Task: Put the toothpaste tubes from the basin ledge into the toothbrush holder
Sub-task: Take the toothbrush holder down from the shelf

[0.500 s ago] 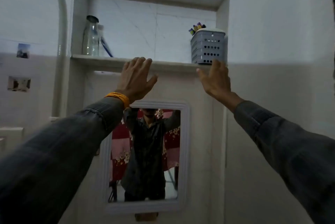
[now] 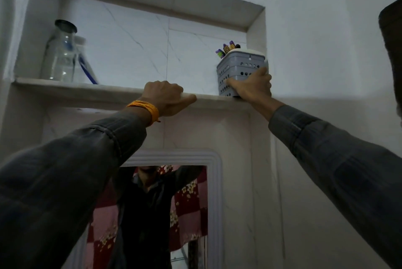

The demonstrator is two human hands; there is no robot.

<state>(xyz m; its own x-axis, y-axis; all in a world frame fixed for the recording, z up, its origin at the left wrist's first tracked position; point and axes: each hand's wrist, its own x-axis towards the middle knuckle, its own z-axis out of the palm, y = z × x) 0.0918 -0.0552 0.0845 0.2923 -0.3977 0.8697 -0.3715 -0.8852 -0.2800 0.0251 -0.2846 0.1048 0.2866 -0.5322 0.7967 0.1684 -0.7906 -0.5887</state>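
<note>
Well, landmark: the wall niche's shelf (image 2: 104,92), above the mirror (image 2: 214,192); every place below is read off it.
Far left of the shelf: a clear glass jar (image 2: 62,55) stands upright, with something blue-handled leaning just beside it.
Left hand (image 2: 165,99): curled over the shelf's front lip near the middle, fingers bent down onto the stone; it has hold of nothing but the edge, as if steadying. An orange band (image 2: 144,111) sits on that wrist.
Right end of the shelf: the grey perforated toothbrush holder (image 2: 241,68) stands against the niche's side wall, brush heads (image 2: 227,48) poking out of its top.
Right hand (image 2: 253,88): wrapped around the holder's lower part, thumb on the near-left face, fingers round the right side, closed firmly on it.
Toothpaste tubes: none in view, neither on the shelf nor in either hand; the basin ledge lies outside the picture.
Progress: I'd judge this the opening step, fetching the holder. Whether any tube is already inside I cannot tell.
Left to do: bring the holder down, then gather the tubes and stand them in it.
</note>
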